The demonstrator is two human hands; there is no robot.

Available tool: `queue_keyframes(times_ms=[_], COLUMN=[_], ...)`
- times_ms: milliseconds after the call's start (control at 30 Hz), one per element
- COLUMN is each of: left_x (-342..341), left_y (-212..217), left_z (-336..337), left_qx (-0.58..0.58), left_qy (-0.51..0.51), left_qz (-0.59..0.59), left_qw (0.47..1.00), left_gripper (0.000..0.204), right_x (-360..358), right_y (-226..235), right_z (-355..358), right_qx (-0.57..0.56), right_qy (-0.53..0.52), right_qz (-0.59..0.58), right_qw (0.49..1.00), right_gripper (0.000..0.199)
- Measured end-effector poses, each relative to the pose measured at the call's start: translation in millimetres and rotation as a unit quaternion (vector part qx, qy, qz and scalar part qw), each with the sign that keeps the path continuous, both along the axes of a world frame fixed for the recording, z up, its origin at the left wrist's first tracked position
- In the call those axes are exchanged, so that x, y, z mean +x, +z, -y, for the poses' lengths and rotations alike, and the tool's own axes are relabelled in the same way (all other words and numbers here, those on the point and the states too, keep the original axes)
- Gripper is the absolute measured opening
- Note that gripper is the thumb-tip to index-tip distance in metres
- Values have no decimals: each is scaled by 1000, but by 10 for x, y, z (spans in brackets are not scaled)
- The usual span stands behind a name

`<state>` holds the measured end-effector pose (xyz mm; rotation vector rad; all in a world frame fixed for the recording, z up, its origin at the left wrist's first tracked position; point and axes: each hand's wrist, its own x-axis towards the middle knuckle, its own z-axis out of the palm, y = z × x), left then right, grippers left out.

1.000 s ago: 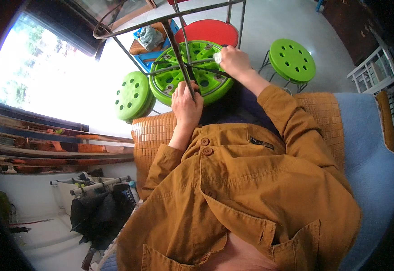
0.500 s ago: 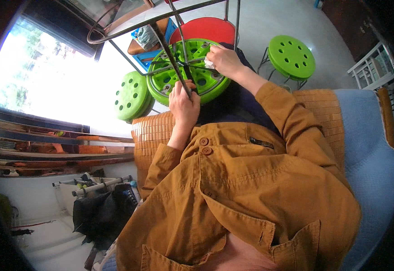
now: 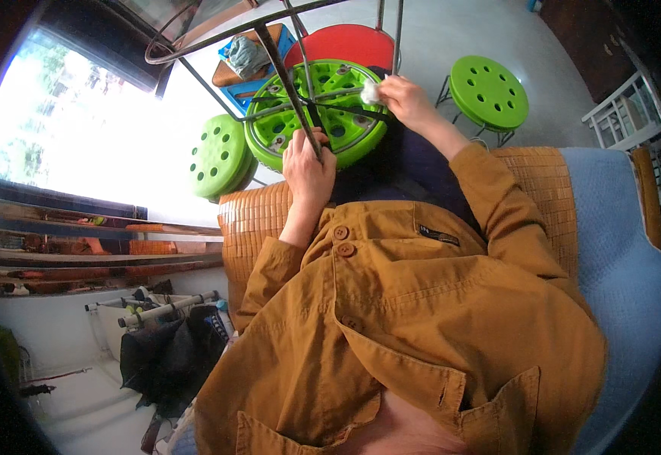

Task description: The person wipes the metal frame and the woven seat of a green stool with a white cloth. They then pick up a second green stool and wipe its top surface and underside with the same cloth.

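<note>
An upturned stool with a green plastic seat (image 3: 357, 155) rests by my lap, its underside and thin metal legs facing up. My left hand (image 3: 309, 168) is closed around one dark metal leg (image 3: 286, 82) at the near side of the seat. Pinched in the fingers of my right hand (image 3: 408, 102) is a small white wad of tissue (image 3: 370, 92). It is at the right part of the seat's metal ring, near the rim; whether it touches the metal I cannot tell.
Green round stools stand to the left (image 3: 221, 155) and right (image 3: 490, 92). Beyond the upturned one is a red stool seat (image 3: 346, 45). A blue and brown stool (image 3: 233, 76) holds a grey-green bundle (image 3: 247, 57). I sit on a bamboo mat (image 3: 539, 178) beside blue cloth (image 3: 618, 250).
My right hand has moved outward to the right with the tissue, from nearer the seat's middle toward its rim. My left hand keeps its hold on the leg.
</note>
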<state>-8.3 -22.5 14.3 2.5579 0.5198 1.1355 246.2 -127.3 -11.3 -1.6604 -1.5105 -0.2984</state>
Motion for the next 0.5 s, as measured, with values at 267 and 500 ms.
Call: queue_keyframes(times_ms=[267,500], left_x=[8,12], left_y=[-24,-41], left_z=[-7,-26], left_qx=[8,-2], left_qy=[15,15], left_qz=[11,8], left_qw=[1000,1000], left_gripper=[15,16], right_x=[-689,-845], right_y=[145,236], right_z=[463,393], right_qx=[-63,9], right_qy=[139,100], right_qz=[-114,-68], right_qw=[982,993], right_gripper=[16,8])
